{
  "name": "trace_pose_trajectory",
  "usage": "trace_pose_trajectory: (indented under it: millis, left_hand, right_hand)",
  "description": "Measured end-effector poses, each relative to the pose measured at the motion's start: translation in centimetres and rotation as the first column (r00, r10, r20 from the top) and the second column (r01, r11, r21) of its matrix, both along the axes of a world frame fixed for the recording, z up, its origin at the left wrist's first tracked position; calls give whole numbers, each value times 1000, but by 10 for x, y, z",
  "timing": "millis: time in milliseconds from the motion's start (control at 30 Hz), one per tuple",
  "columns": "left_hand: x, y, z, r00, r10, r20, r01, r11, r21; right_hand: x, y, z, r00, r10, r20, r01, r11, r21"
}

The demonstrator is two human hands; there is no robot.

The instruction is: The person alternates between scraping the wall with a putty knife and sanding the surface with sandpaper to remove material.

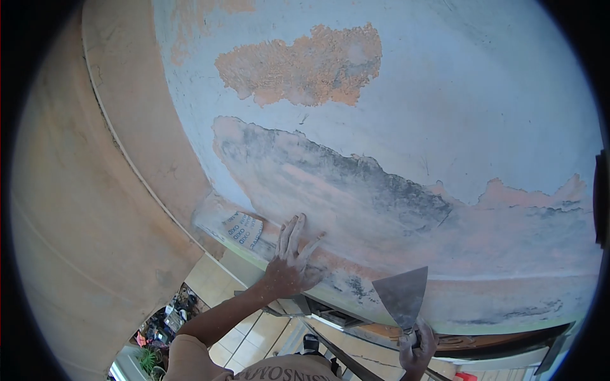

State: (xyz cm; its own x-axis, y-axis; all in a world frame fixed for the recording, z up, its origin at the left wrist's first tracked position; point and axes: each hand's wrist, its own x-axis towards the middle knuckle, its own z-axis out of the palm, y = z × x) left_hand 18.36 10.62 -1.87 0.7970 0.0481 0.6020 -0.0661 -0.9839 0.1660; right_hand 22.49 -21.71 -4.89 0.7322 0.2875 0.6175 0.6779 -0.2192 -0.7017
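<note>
My left hand (296, 259) rests with its fingers spread against the lower part of the wall, and pale dust coats the fingers. Left of it, a torn piece of sandpaper (243, 228) with blue printing on its back lies on the ledge. Down at the right, my right hand (417, 346) is closed around the handle of a putty knife (405, 293). Its broad grey blade points upward, in front of the ledge. Above both hands stretches a worn patch (318, 171) of pink, grey and dark plaster.
A second peeled patch (311, 66) shows orange higher on the pale blue wall (470, 95). A tan wall (82, 209) curves along the left. Below are a tiled floor (244, 333), a cluttered heap of items (168, 317), a green plant (147, 359) and dark wooden furniture (489, 343).
</note>
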Motion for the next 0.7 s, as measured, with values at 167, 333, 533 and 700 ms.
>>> trace_pose_trajectory:
  millis: [167,333,533,700]
  left_hand:
    - [2,1,-1,999,9,-32,-8,1000,29]
    - [5,0,-3,1000,10,-15,-10,1000,28]
    - [6,2,-6,1000,13,-9,-12,998,56]
    - [4,0,-6,1000,8,-6,-8,1000,23]
  right_hand:
    - [2,-3,-6,999,40,-27,-39,999,28]
    - [1,5,15,994,101,-48,-100,994,33]
    - [2,5,19,982,169,-83,-169,986,-3]
    - [2,8,13,986,165,-12,-164,985,47]
